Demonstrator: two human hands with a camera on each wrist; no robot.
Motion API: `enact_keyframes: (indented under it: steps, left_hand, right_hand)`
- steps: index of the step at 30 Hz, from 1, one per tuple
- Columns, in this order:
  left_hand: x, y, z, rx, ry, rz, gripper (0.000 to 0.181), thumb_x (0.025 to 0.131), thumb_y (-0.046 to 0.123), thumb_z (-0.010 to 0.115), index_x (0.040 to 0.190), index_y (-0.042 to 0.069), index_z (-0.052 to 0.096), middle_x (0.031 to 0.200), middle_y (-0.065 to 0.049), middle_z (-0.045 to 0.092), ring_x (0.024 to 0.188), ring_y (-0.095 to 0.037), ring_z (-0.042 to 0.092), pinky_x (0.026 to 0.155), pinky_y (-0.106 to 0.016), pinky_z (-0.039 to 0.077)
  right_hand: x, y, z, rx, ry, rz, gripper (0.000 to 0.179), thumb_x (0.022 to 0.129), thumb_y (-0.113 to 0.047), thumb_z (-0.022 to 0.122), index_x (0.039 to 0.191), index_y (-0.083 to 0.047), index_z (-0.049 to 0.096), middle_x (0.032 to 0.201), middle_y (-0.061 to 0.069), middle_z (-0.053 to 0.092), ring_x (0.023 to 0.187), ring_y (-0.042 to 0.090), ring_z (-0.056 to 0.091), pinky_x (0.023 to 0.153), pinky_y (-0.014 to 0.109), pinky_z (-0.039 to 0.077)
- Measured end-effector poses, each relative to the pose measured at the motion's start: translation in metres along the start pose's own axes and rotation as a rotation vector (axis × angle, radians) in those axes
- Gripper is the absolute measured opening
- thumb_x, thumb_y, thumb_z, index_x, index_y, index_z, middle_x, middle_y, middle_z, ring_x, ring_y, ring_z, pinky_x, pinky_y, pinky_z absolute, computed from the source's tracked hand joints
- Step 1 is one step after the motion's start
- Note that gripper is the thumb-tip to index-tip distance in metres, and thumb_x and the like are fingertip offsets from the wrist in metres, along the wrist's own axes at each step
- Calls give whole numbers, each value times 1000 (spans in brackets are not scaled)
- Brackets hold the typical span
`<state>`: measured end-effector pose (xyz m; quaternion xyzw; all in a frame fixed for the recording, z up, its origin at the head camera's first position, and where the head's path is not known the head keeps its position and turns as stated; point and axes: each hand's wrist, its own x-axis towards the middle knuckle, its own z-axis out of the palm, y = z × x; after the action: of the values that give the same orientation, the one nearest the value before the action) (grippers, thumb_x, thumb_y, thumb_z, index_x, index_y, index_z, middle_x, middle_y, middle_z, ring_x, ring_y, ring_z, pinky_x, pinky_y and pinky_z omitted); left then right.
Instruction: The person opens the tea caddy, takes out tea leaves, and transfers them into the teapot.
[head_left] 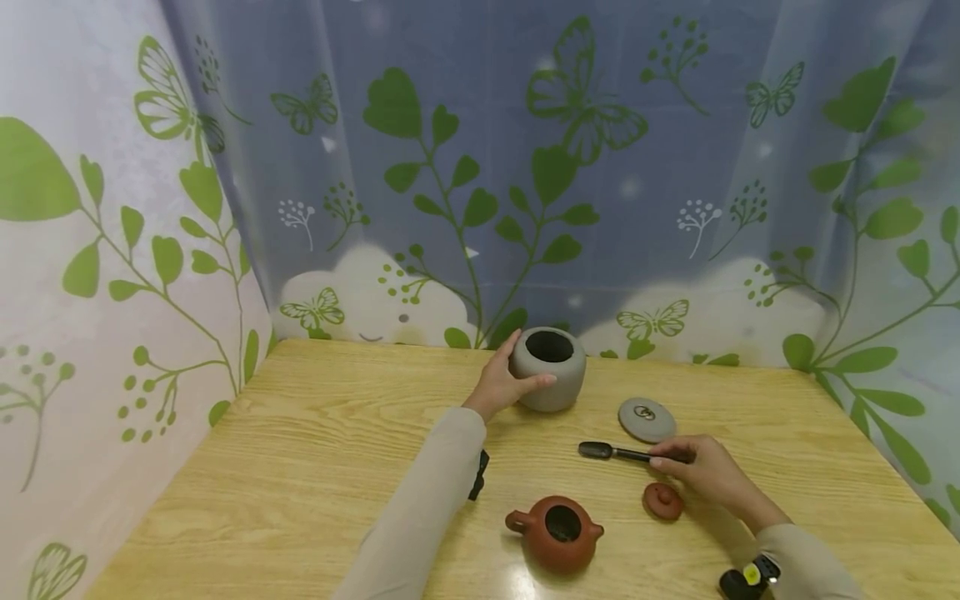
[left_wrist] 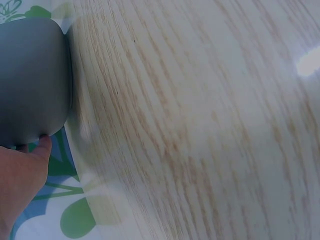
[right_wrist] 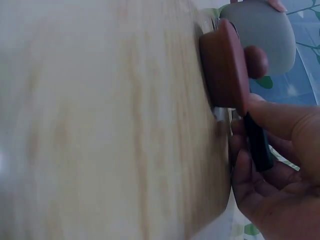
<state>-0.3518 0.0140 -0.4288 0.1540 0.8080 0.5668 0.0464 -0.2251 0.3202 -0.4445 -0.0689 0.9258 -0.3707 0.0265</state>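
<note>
My left hand [head_left: 505,380] holds the grey jar [head_left: 551,392] near the back of the table, its thumb across the front and fingers on the left side. The jar is uncovered, its inside dark. In the left wrist view, the jar's side [left_wrist: 32,80] fills the upper left. My right hand [head_left: 708,475] pinches the dark handle of a small tea scoop [head_left: 596,450], whose bowl points left, low over or on the table. In the right wrist view, thumb and fingers meet around the black handle [right_wrist: 258,145], partly behind the reddish-brown teapot lid [right_wrist: 225,67].
A reddish-brown teapot [head_left: 562,554] stands lidless at the front, dark inside, spout to the right. Its lid [head_left: 663,502] lies just below the right hand. The round grey jar lid [head_left: 647,420] with a ring-like handle lies behind the scoop. A patterned curtain [head_left: 480,167] hangs behind the table.
</note>
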Motion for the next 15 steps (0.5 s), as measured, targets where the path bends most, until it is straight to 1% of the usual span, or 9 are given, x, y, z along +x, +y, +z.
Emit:
enact_keyframes:
  steps: [3, 6, 11, 15]
  left_hand:
    - [0, 0, 0, 3, 1, 1, 104, 77, 38, 81, 156, 22, 15, 158, -3, 22, 143, -25, 26, 113, -46, 30]
    - [0, 0, 0, 6, 0, -2, 103, 78, 38, 80, 156, 22, 15, 158, -3, 22, 143, -25, 26, 112, -46, 30]
    - [-1, 1, 0, 3, -2, -5, 103, 78, 38, 80, 156, 22, 15, 158, -3, 21, 143, -25, 25, 113, -46, 30]
    - [-1, 3, 0, -1, -2, -8, 104, 77, 38, 81, 156, 22, 15, 158, -3, 22, 143, -26, 26, 112, -47, 30]
  right_hand:
    - [-1, 2, -1, -59, 6, -5, 23, 88, -29, 70, 101, -9, 74, 101, 6, 70, 91, 18, 63, 73, 27, 50]
    - [-1, 6, -2, -74, 10, -7, 22, 88, -28, 71, 100, -10, 74, 101, 5, 70, 90, 16, 63, 72, 26, 50]
    - [0, 8, -2, -53, 8, -7, 22, 87, -25, 72, 100, -8, 74, 97, 5, 70, 81, 9, 62, 68, 23, 49]
    - [-1, 7, -2, -34, 5, -1, 22, 86, -23, 73, 99, -5, 75, 95, 6, 70, 76, 7, 61, 64, 23, 48]
